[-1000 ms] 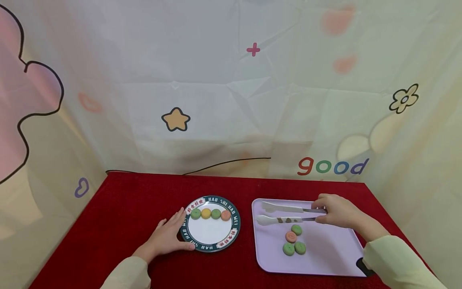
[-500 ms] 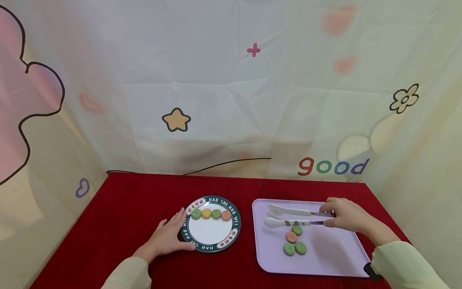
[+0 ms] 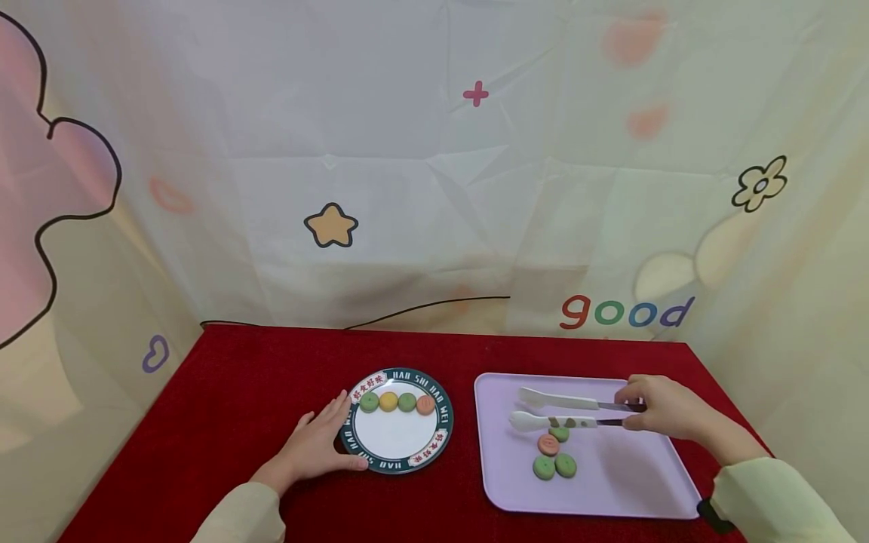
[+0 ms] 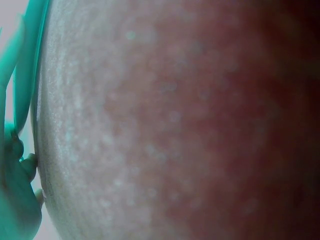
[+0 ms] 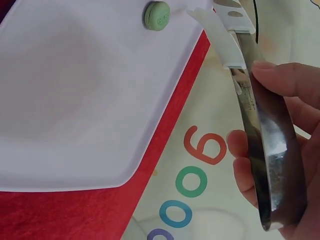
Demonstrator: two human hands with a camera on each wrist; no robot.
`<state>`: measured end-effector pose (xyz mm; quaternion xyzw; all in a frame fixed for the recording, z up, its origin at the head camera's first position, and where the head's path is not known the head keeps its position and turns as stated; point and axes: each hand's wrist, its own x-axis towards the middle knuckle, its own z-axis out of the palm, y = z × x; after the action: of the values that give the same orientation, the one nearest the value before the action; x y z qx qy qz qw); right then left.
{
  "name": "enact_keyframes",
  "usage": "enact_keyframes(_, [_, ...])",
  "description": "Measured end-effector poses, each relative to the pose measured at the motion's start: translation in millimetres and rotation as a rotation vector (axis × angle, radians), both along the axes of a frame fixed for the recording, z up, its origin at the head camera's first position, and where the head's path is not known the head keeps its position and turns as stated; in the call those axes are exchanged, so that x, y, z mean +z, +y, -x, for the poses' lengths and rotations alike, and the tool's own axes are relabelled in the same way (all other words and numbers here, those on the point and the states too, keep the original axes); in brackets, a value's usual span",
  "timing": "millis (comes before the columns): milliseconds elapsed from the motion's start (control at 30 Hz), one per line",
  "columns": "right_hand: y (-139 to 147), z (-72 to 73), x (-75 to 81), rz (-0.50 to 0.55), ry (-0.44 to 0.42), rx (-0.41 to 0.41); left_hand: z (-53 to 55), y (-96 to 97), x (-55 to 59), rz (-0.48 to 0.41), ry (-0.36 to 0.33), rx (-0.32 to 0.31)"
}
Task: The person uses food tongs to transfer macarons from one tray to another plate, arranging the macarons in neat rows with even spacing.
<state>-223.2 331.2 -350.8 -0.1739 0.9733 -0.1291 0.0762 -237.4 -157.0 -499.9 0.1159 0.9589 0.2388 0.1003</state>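
My right hand [image 3: 668, 407] grips a pair of tongs [image 3: 573, 422] with white tips and metal handles, held above the lilac tray [image 3: 516, 494]. Its tips are spread and point left. In the right wrist view, thumb and fingers wrap the metal handle [image 5: 280, 150]. Below the tips lie a pink macaron [image 3: 548, 444] and three green macarons [image 3: 566, 465], one partly covered by the tongs. My left hand [image 3: 312, 445], fingers extended, touches the left rim of a round plate [image 3: 394, 437]. A row of green, yellow, green and pink macarons [image 3: 425, 405] sits on it.
A red cloth [image 3: 271, 362] covers the table under plate and tray. Behind it hangs a pale printed curtain [image 3: 407, 188]. The left wrist view is mostly a blurred reddish surface, with fingers [image 4: 20, 195] at its left edge.
My right hand has moved right and slightly nearer with the tongs, their tips now closer above the tray's macarons. The left hand and the plate stay put.
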Motion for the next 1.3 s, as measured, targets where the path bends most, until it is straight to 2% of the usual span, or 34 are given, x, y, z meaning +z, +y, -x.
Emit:
enact_keyframes(433, [12.1, -3.0, 1.1, -0.014, -0.004, 0.005, 0.4, 1.1, 1.4, 0.005, 0.004, 0.001])
enact_keyframes(867, [19.2, -7.4, -3.7, -0.009, -0.044, -0.057, 0.4, 1.2, 1.5, 0.002, -0.014, 0.001])
enact_keyframes(1300, [26.0, -9.8, -1.9, -0.019, -0.057, -0.056, -0.2, 1.4, 2.1, -0.001, -0.005, 0.001])
